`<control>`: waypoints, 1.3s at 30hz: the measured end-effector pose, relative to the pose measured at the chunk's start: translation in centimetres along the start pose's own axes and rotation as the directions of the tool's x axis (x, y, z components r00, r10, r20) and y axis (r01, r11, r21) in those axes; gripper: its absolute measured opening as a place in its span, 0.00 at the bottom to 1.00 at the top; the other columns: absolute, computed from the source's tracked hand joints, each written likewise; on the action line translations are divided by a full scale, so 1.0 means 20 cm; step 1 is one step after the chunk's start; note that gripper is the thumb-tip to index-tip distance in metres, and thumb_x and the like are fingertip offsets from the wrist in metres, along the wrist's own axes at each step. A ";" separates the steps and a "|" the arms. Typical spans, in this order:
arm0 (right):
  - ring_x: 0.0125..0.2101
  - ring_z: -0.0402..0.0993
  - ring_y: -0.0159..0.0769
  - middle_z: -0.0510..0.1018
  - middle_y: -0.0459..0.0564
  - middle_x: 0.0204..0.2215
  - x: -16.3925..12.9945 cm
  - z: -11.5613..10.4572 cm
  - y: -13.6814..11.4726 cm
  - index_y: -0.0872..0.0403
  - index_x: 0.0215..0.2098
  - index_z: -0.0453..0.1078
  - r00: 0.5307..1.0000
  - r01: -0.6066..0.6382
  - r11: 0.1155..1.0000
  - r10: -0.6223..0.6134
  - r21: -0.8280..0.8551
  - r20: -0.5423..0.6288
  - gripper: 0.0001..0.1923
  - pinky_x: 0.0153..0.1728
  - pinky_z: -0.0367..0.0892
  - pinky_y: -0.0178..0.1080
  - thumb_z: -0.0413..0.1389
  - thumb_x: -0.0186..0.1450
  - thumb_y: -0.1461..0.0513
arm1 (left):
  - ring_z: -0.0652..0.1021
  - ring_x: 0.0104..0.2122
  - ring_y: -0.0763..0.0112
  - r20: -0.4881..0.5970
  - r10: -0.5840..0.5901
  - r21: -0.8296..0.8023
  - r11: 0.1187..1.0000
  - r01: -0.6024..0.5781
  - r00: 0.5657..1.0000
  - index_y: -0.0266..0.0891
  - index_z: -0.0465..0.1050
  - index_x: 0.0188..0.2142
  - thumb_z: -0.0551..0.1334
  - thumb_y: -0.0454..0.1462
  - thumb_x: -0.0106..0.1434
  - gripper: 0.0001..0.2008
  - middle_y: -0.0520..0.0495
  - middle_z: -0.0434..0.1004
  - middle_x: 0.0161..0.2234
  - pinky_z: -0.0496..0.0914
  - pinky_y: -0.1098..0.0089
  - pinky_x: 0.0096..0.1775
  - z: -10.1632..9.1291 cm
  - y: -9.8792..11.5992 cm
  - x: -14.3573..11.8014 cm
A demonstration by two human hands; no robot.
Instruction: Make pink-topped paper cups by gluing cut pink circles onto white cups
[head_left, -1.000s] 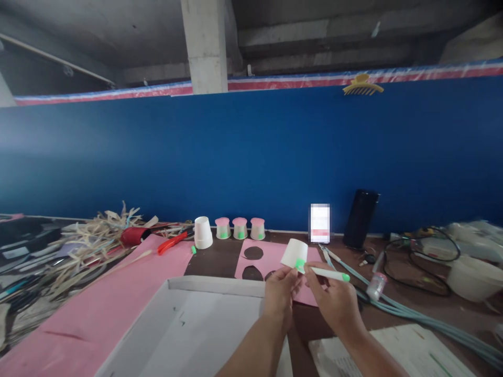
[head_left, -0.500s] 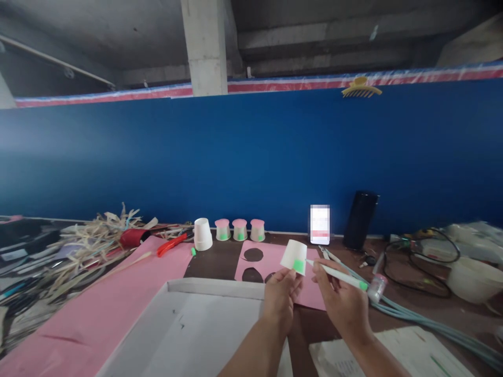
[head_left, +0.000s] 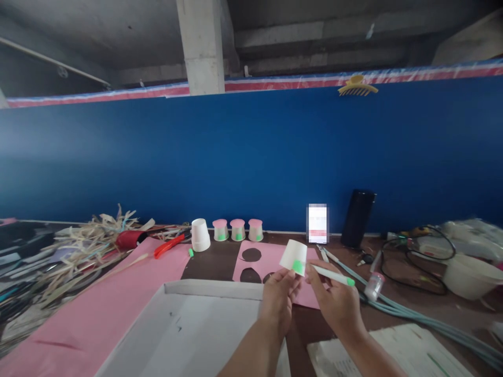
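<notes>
My left hand (head_left: 280,298) grips a white paper cup (head_left: 293,252) by its lower edge, tilted above pink paper. A bright green patch marks the cup near my fingers. My right hand (head_left: 334,298) is closed around a white marker (head_left: 334,274) with a green end, its tip close to the cup's right side. Whether the tip touches the cup I cannot tell. Behind stand three small cups (head_left: 237,230) with pink round tops and green patches, and an upside-down stack of white cups (head_left: 200,235). A green marker cap (head_left: 191,253) lies beside the stack.
Pink paper with round holes (head_left: 271,254) lies under the held cup. A shallow white box lid (head_left: 204,324) sits in front, left of my forearm. Red-handled pliers (head_left: 168,246) and heaped strips (head_left: 98,241) are leftward. Rightward are a phone (head_left: 317,224), a black cylinder (head_left: 358,219) and cables (head_left: 412,314).
My right hand with the marker has shifted left, nearer the cup. The left hand keeps hold of the cup almost unmoved; the view has turned slightly.
</notes>
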State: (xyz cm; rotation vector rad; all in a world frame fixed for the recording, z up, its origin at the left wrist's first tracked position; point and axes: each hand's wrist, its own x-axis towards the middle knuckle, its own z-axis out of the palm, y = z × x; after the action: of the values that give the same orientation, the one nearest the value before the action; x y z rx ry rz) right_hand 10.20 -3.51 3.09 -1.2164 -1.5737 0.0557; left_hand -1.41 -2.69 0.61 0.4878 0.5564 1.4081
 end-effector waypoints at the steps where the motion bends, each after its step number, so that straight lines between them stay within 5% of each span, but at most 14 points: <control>1: 0.32 0.78 0.38 0.80 0.50 0.30 0.00 0.00 0.00 0.54 0.37 0.73 1.000 -0.005 1.000 0.005 0.003 0.006 0.13 0.34 0.70 0.37 0.52 0.64 0.54 | 0.78 0.37 0.65 0.000 -0.001 -0.003 1.000 0.001 1.000 0.34 0.76 0.30 0.72 0.38 0.46 0.12 0.41 0.79 0.35 0.65 0.65 0.48 0.00 0.00 0.00; 39: 0.27 0.78 0.38 0.79 0.48 0.24 0.01 0.00 -0.02 0.54 0.37 0.72 1.000 0.006 0.999 -0.006 -0.035 0.004 0.15 0.31 0.70 0.36 0.52 0.63 0.52 | 0.77 0.35 0.68 0.038 0.019 0.020 1.000 -0.020 0.999 0.34 0.77 0.30 0.72 0.38 0.46 0.12 0.42 0.78 0.33 0.65 0.68 0.45 0.01 0.00 -0.01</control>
State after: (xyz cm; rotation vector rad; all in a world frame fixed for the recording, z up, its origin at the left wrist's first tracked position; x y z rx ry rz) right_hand 9.92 -3.68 3.46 -1.2400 -1.5877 0.0271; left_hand -1.41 -2.82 0.75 0.5367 0.5370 1.4100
